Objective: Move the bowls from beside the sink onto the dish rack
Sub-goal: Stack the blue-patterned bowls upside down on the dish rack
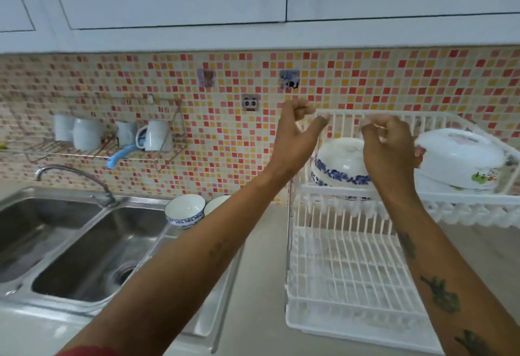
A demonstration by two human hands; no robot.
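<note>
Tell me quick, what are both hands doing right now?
Left hand: open, fingers curled, holding nothing, up by the dish rack.
Right hand: loosely curled, holding nothing, in front of the upside-down blue-patterned bowl.

A pale beige tabletop point(261, 265) runs beneath the mosaic-tiled wall. Set into its left part is a stainless-steel double sink point(76, 246). Just beside the sink's right rim stand two white porcelain bowls with blue patterned bands point(185, 210), close together. Farther right stands a white wire two-tier dish rack point(351, 271).
</note>
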